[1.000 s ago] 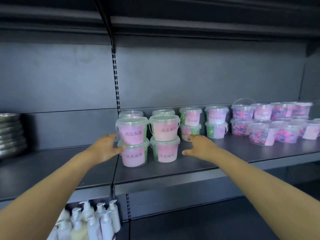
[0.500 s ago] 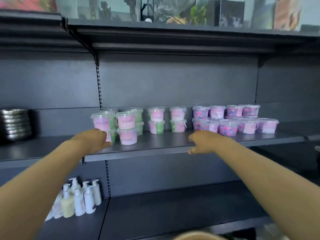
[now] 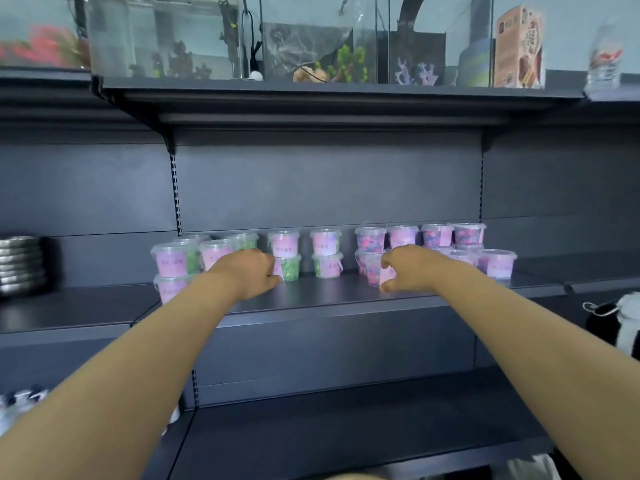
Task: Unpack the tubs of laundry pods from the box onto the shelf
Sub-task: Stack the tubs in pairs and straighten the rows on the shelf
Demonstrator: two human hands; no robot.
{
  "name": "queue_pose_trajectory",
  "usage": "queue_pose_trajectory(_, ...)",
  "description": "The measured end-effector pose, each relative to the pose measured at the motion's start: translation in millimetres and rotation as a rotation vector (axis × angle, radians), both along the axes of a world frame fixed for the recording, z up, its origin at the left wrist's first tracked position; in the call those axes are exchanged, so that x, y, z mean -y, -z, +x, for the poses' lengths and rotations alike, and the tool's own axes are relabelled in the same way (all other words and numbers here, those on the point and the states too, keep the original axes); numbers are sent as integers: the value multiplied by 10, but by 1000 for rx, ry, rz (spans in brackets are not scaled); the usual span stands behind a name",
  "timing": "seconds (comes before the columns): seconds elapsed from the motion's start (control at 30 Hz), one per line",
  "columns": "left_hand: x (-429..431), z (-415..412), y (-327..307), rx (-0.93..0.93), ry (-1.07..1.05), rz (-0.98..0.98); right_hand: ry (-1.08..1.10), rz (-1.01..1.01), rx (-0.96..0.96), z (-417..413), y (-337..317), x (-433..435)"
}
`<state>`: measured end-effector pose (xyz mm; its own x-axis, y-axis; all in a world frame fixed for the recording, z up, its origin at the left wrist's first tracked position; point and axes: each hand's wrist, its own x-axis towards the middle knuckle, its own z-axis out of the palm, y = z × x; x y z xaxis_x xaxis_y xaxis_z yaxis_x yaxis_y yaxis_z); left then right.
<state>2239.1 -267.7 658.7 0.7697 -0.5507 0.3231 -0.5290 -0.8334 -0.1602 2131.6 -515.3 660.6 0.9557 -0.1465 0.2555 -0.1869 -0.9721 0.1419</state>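
1. The shelf (image 3: 329,301) crosses mid-view, and the tubs (image 3: 325,242) stand along its back edge, spread from 9 o'clock to 3 o'clock of the view's centre.
2. The left group (image 3: 173,263) holds pink and green pods. Its tubs are stacked two high, lids on and pink labels facing out.
3. The right group (image 3: 436,235) holds mixed pink, blue and purple pods. It is partly stacked, with single tubs at its 3 o'clock end.
4. The left hand (image 3: 251,271) reaches out over the front of the shelf, knuckles up and fingers loosely curled. It grips nothing. The left group lies at its 9 o'clock and partly behind it.
5. The right hand (image 3: 412,268) reaches out level with the left and well apart from it. Its fingers and thumb are loosely curved and hold nothing. It overlaps the right group, and whether it touches a tub cannot be told.
6. Steel bowls (image 3: 20,265) are stacked at far 9 o'clock.
7. At 12 o'clock, the top shelf carries glass tanks (image 3: 166,36), a carton (image 3: 517,46) and a blurred bottle (image 3: 604,64).
8. A lower shelf (image 3: 346,427) lies at 6 o'clock.
9. A black-and-white plush (image 3: 620,327) sits at 4 o'clock.
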Motion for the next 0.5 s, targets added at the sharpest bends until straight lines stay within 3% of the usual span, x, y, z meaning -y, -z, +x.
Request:
queue_pose_trajectory(0.27, 546, 750, 57, 63, 9, -26, -15, 14, 55, 697, -91, 557)
queue_pose_trajectory(0.5, 1085, 1945, 267, 25, -12, -100, -54, 72, 94, 2032, -37, 1000)
